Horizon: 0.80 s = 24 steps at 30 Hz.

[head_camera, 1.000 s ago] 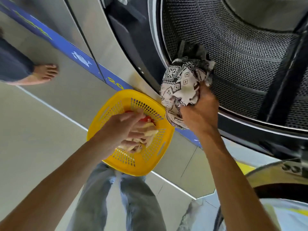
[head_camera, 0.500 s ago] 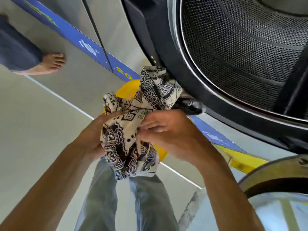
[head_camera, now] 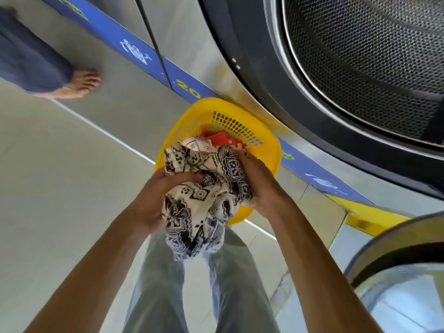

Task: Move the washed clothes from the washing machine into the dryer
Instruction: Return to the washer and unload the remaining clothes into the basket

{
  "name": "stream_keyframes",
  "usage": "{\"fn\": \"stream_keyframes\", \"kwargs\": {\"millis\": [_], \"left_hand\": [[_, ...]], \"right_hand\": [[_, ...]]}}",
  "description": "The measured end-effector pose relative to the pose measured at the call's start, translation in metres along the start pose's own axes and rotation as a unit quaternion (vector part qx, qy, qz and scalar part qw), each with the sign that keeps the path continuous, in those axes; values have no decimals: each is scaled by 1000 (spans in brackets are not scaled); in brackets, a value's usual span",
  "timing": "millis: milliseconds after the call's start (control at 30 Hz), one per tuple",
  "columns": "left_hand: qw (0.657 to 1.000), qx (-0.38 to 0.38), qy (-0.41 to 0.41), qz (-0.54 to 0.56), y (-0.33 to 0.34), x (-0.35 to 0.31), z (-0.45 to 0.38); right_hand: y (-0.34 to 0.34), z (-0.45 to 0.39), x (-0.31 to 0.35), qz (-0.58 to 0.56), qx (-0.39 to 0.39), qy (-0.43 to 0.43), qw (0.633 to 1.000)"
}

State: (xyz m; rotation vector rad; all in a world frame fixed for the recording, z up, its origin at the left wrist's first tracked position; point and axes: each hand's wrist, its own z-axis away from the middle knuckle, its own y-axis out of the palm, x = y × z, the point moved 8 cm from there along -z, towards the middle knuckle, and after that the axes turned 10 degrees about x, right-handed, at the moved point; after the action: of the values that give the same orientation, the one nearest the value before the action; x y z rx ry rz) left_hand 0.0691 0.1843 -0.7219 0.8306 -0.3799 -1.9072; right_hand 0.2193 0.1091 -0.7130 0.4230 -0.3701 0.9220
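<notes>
Lowered, patterned cloth (head_camera: 204,188) tops yellow basket (head_camera: 270,138) holding seemingly red clothes (head_camera: 224,140).

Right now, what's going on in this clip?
A person stands at an open washing machine and grips a bunched black-and-white patterned cloth with both hands: left hand, right hand. The cloth sits over the near edge of a yellow basket on the floor against the machine. Red and pale clothes already lie in the basket.
</notes>
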Motion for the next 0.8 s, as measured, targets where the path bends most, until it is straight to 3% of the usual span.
{"fn": "stream_keyframes", "kwargs": {"millis": [67,133,233,300,400,467,533,633,800], "left_hand": [[995,-64,79,-25,4,-14,-6],[978,-110,106,-141,5,-22,-20],[952,-76,32,-296,1,-15,-56],[909,-69,4,-410,6,-21,-71],[833,-143,71,-529,9,-51,-81],[798,-194,94,-563,-4,-65,-83],[784,-217,57,-579,-27,-67,-90],[763,-188,-37,-617,-55,-51,-97],[728,-166,-104,-657,-78,-28,-80]], "right_hand": [[-22,0,5,76,-92,-51,991],[-35,3,7,143,-140,-41,979],[-64,7,8,282,-199,12,938],[-82,5,5,354,-246,34,902],[-95,7,-7,385,-307,45,869],[-98,9,-23,354,-315,64,878],[-97,5,-45,323,-278,97,900],[-87,2,-75,298,-217,129,921],[-91,9,-87,332,-229,117,907]]}}
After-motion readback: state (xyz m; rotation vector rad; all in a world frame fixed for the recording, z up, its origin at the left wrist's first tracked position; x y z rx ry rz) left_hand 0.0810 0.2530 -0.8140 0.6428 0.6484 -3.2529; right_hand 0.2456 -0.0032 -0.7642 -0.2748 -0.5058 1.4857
